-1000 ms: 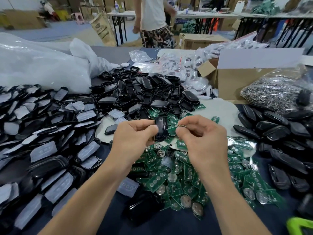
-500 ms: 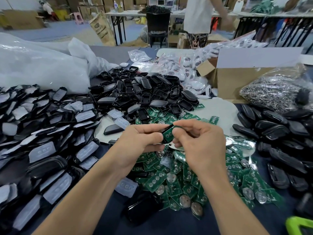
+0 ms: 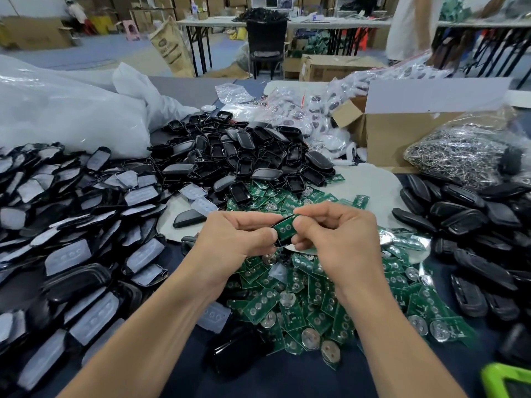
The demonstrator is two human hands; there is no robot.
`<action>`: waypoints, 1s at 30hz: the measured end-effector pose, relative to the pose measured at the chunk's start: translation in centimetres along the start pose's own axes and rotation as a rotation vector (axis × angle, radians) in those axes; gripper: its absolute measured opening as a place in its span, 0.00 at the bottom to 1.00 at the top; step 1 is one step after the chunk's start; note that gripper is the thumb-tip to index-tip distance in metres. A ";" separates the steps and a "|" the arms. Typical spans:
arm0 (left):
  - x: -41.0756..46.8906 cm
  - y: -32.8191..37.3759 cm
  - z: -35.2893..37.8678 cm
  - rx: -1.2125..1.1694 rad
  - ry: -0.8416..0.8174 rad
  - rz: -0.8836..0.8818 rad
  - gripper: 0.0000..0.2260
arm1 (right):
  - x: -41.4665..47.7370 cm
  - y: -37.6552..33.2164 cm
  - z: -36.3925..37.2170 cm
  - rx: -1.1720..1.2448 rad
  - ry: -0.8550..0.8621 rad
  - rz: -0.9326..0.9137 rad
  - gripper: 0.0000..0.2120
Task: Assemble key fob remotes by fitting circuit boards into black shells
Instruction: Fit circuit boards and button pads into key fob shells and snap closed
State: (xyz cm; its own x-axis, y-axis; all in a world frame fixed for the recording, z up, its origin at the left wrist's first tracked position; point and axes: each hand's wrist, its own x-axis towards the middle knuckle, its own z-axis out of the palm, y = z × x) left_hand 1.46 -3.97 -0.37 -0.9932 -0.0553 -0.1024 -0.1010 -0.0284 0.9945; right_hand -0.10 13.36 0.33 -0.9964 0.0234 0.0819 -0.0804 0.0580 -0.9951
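Board (image 3: 285, 228) now lies face-up in the black shell (image 3: 283, 241), w/ both held mid-scene over the green PCB pile (image 3: 304, 294); a sec ago it was only angled in. Left hand (image 3: 235, 242) pinches the shell, right hand (image 3: 336, 237) fingers curl closed, pressing the board. Seating looks nearly done.

The board pile (image 3: 301, 294) lies mid-table. Shells (image 3: 244, 156) heap behind it, padded shells (image 3: 71, 225) to its left, more shells (image 3: 474, 225) to its right. A box (image 3: 402, 133) stands behind-right of it.
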 end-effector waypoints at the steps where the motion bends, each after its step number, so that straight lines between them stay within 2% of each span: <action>1: -0.1 0.1 0.1 -0.002 -0.001 0.005 0.11 | 0.0 0.0 0.0 -0.009 0.000 0.003 0.10; 7: -0.2 0.4 0.2 0.009 -0.003 0.006 0.12 | -0.6 0.0 0.8 -0.125 0.041 -0.074 0.11; 17: -0.2 0.7 0.4 -0.014 0.067 -0.019 0.11 | -0.7 0.2 0.9 -0.111 0.142 -0.111 0.10; 24: -0.1 0.5 0.3 0.004 0.056 -0.027 0.11 | -0.2 0.4 0.7 -0.011 0.105 -0.075 0.10; 30: -0.2 0.3 0.2 0.044 0.063 -0.013 0.12 | -0.3 0.3 0.6 -0.103 0.061 -0.069 0.10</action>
State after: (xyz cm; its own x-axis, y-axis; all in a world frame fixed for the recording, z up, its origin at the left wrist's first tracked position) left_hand 1.66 -3.75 -0.09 -0.9863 -0.1184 -0.1150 -0.1175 0.0140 0.9930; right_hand 0.10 12.79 -0.02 -0.9848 0.0758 0.1565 -0.1426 0.1635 -0.9762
